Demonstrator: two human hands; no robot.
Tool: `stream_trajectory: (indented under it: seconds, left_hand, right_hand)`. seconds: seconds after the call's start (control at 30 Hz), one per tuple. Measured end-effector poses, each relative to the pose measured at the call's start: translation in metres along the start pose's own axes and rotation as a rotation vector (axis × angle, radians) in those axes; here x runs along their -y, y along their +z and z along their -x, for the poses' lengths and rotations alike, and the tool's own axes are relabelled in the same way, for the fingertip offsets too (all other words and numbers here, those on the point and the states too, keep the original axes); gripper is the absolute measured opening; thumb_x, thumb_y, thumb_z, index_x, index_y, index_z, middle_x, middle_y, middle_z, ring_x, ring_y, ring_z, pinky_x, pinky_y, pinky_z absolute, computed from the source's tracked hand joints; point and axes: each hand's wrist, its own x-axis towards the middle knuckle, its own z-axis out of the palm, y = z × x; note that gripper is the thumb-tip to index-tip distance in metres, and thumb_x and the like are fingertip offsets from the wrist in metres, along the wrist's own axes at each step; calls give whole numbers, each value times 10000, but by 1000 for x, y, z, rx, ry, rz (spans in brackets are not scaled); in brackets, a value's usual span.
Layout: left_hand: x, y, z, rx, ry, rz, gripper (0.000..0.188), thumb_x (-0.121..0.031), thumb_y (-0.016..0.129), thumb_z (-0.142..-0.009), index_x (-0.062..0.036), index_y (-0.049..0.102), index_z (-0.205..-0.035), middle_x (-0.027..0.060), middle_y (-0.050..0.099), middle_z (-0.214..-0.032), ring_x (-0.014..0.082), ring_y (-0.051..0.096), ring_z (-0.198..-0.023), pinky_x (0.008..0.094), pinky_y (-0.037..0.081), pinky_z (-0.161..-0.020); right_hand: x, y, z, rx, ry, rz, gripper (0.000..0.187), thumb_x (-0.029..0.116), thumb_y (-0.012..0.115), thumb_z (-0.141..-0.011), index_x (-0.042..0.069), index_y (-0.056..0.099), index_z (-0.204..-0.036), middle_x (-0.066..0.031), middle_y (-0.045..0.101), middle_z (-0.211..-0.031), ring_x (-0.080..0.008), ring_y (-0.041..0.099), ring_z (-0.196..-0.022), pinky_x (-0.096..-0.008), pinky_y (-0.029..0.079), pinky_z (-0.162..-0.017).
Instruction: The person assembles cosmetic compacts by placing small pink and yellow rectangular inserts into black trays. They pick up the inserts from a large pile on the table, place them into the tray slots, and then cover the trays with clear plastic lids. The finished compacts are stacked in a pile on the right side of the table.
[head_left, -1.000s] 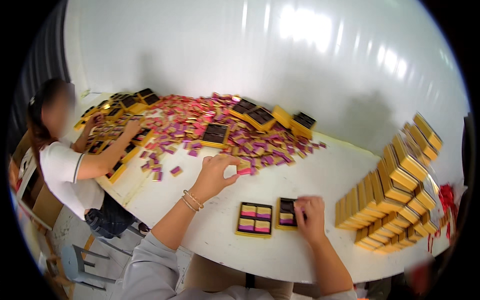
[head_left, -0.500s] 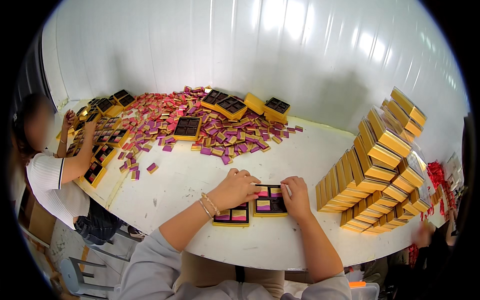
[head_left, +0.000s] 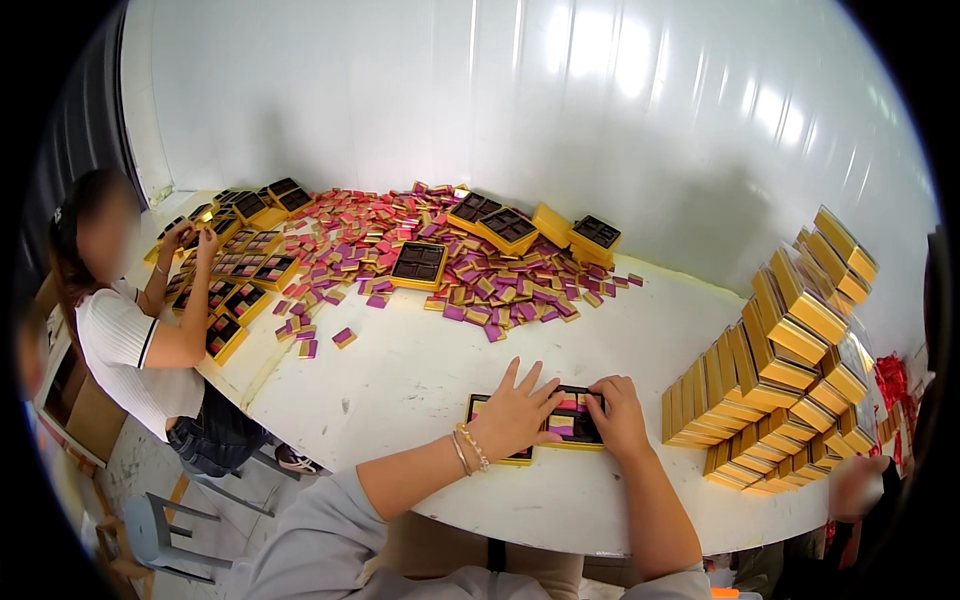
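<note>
Two shallow gold boxes with dark divided trays lie side by side near me. Over the left box (head_left: 520,458) and the near side of the right box (head_left: 578,432) my left hand (head_left: 510,410) is spread open, hiding much of both. A purple-and-gold wrapped chocolate (head_left: 560,425) shows in the right box by my left thumb, with pink ones behind it. One front compartment there looks dark, without a piece. My right hand (head_left: 622,415) is curled round this box's right edge, thumb over the rim. A bracelet (head_left: 470,447) circles my left wrist.
Beyond the boxes lies a heap of pink and purple wrapped chocolates (head_left: 490,285), with a gold tray box (head_left: 418,265) among them. Stacked gold boxes (head_left: 765,370) stand on the right. At left a co-worker (head_left: 140,330) handles something over filled boxes. A stool (head_left: 165,535) stands below.
My left hand has opened its fingers and lifted them across the right box; before, they were bent at its left edge. My right hand stays at the box's right side. The whole view has shifted slightly.
</note>
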Motion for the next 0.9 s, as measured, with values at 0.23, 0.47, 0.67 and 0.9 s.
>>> stream_trajectory:
  seconds: [0.23,0.47,0.67,0.9]
  left_hand:
    - [0,-11,-12,123,21,40,774,-666,417,-969,-50,532,-1425,76,493,-1507,339,377,-1435,589,250,-1175]
    - [7,7,-3,74,-20,260,788,-638,342,-1015,-10,434,-1483,100,433,-1556,308,336,-1472,595,224,-1185]
    - [2,1,0,120,70,276,738,-598,376,-1024,-71,361,-1539,76,405,-1582,268,323,-1490,625,193,-1190]
    - [1,2,5,165,39,302,756,-614,380,-1016,-71,358,-1542,87,407,-1581,277,309,-1496,630,148,-1201]
  right_hand:
    - [-4,-3,3,19,4,-18,125,111,694,-878,10,660,-943,-118,637,-976,-327,559,-966,-411,483,-856]
    - [-6,0,1,12,-27,-25,119,117,698,-880,20,666,-941,-112,640,-965,-328,561,-962,-410,484,-854]
    - [-4,-1,2,9,0,-40,104,111,693,-884,21,662,-928,-106,642,-957,-325,563,-960,-407,485,-850]
    - [-7,7,2,9,-36,-69,110,77,710,-846,23,644,-915,-117,633,-966,-338,552,-953,-415,472,-855]
